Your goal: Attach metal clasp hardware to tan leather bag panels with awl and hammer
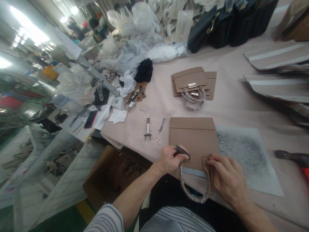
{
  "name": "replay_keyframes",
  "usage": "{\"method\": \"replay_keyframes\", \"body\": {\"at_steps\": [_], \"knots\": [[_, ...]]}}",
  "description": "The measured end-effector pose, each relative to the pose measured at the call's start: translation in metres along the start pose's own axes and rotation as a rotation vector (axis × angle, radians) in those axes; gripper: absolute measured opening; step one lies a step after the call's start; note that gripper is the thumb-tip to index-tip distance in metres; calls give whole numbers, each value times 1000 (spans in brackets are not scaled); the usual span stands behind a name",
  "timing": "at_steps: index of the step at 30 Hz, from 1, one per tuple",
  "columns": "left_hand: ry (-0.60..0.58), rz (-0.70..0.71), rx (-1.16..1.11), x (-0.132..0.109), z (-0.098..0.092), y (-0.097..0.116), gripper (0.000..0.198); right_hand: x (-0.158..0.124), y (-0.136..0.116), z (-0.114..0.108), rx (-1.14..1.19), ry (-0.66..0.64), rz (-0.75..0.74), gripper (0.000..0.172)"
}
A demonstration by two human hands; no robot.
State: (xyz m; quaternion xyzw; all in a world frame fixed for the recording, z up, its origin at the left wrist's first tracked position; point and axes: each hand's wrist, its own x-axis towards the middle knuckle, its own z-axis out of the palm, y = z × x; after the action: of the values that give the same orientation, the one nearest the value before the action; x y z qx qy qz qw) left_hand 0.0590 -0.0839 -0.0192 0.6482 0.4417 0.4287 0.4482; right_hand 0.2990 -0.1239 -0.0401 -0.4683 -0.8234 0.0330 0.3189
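Note:
A tan leather handbag body [194,138] lies flat at the table's near edge, its plastic-wrapped handle [193,193] hanging over the edge toward me. My left hand [170,159] is closed on a small dark tool [182,150], held at the bag's lower left corner. My right hand [228,178] is closed on the bag's tan tab by the handle's right end, fingers pressed onto it.
A stack of finished tan bags [193,82] lies farther back. Metal tools [148,128] and small screws lie left of the bag. A grey mat [243,154] is under the bag's right. A hammer handle [289,157] lies at the right. Black bags [229,22] stand behind. An open box [113,174] is below.

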Motion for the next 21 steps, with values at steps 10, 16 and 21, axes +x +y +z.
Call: {"method": "replay_keyframes", "body": {"at_steps": [10, 16, 21], "knots": [[74, 87, 81, 0, 6, -2, 12, 2, -1, 0, -6, 9, -4, 14], [45, 85, 85, 1, 4, 0, 12, 3, -2, -2, -7, 12, -1, 15], [42, 82, 106, 1, 4, 0, 13, 3, -2, -2, -3, 24, 1, 15]]}}
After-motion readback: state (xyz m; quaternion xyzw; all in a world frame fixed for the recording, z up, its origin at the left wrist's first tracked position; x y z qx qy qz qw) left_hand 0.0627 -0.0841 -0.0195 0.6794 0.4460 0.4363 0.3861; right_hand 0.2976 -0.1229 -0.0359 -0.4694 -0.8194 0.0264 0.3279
